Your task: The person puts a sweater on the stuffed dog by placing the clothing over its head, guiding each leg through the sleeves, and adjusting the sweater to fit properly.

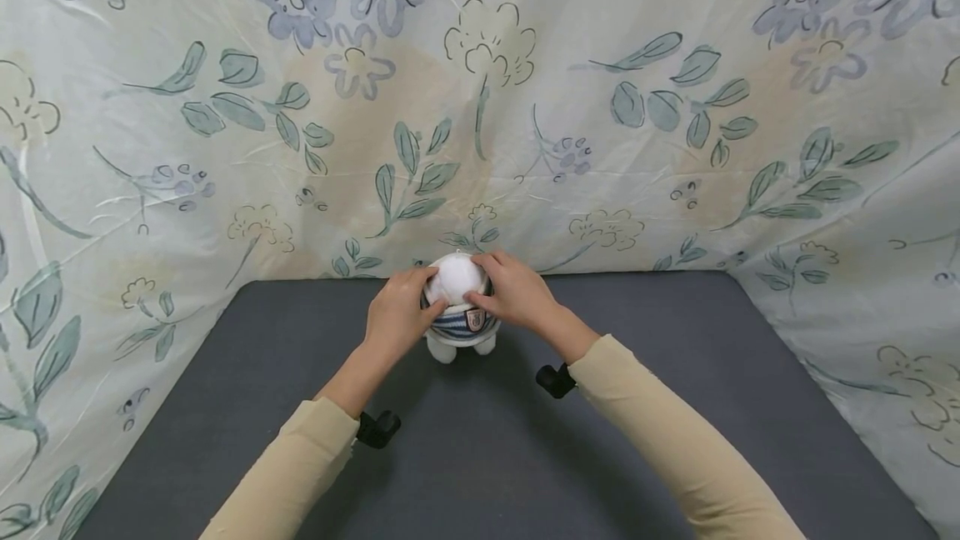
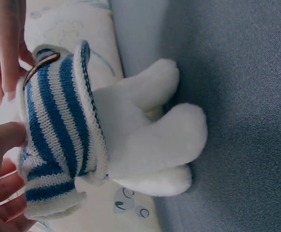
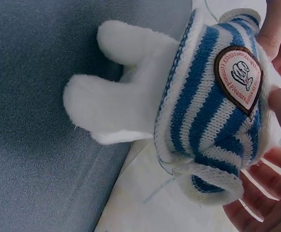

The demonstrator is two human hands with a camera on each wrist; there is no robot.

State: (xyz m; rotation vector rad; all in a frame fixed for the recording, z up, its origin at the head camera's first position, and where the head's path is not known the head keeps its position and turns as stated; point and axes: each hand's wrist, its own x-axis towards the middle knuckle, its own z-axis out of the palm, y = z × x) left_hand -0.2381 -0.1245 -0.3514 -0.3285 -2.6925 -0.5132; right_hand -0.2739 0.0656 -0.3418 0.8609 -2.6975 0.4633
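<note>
Both hands have hold of the white plush toy at once: the left hand wraps its left side with the thumb hooked over the top edge of the sweater, and the right hand cups its right side, fingers curled onto the head and thumb pressed near the chest. The toy stands between the two palms, upright on its stubby legs, its round white head poking up between the fingers.

Behind and around everything hangs the floral cloth backdrop, pale with blue-green leaves and flowers, closing in the rear and both sides. Below it spreads the dark grey table surface; the toy stands at its far edge, close up against the cloth. The beige sleeves run in from the near side, each with a small black strap fitting at the wrist.

The blue-and-white striped knitted sweater covers the toy's body; the fingers pinch its upper edge. A small heart-shaped badge sits on the sweater's front, just beside the right thumb. Nothing lies between the hands and the toy.
</note>
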